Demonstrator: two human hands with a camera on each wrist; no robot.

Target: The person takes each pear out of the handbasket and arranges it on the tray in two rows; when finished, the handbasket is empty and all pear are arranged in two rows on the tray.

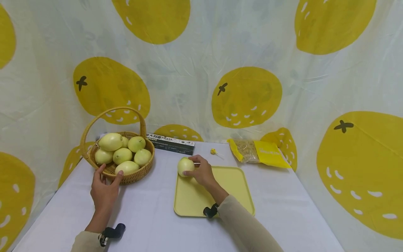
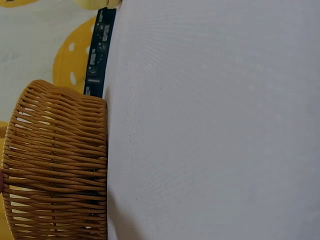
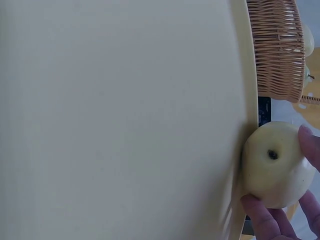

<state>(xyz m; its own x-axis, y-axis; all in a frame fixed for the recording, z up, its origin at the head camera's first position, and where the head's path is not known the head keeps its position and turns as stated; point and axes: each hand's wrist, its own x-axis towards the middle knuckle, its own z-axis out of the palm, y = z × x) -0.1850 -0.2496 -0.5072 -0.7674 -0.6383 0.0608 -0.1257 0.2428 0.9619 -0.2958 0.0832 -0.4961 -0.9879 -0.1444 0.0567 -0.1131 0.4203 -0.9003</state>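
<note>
On the left stands a wicker basket [image 1: 138, 176] with a tall arched handle, filled with several pale yellow-green pears [image 1: 122, 155]. My left hand [image 1: 105, 192] grips its near rim, fingers at the left and thumb by the front pear; in the left wrist view only a fingertip [image 2: 1, 181] shows at the basket's edge. My right hand [image 1: 203, 173] holds one pear [image 1: 185, 167] between thumb and fingers, at the far left corner of a yellow tray [image 1: 189, 203]. In the right wrist view this pear [image 3: 275, 167] shows its dark blossom end beside the tray's rim.
A dark pasta box [image 1: 171, 144] lies behind, right of the basket. A small yellow lollipop [image 1: 213, 151] lies beyond the tray, and a yellow bag [image 1: 259, 152] sits at the back right. A lemon-print curtain [image 1: 189, 70] hangs behind the white-covered table [image 1: 151, 217].
</note>
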